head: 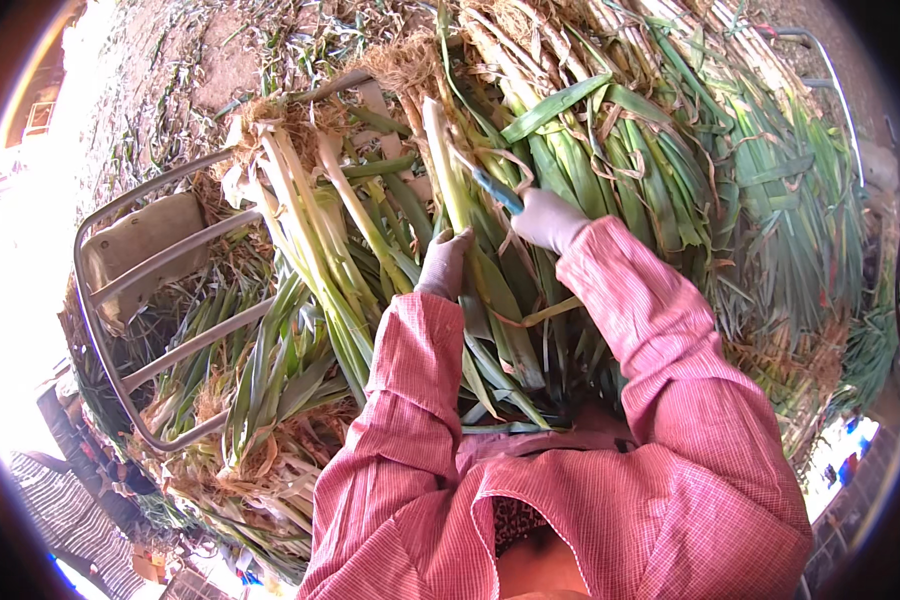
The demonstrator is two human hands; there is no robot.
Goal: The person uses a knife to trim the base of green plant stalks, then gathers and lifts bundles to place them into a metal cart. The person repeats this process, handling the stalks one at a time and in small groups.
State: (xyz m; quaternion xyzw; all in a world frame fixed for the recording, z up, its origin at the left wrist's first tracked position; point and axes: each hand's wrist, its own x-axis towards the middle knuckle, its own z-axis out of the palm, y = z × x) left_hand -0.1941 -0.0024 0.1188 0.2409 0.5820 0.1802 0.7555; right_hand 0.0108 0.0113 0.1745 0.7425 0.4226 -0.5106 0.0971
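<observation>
A pale glove covers my left hand (445,264), closed around the lower green part of a leek stalk (442,154) whose white end points away from me. Just right of it, my right hand (546,219), gloved too, grips a knife with a teal handle (497,190); its thin blade lies beside the stalk. Left of my left hand, several pale leeks (307,202) rest with their roots on a metal frame. Large leeks with dry outer leaves (570,150) lie in a heap beyond my right hand.
A metal tube rack (176,352) with crossbars stands at the left, a worn tan pad (146,244) by it. A second metal frame (832,67) curves at the far right around more leeks. Leaf scraps litter the ground (225,60) beyond.
</observation>
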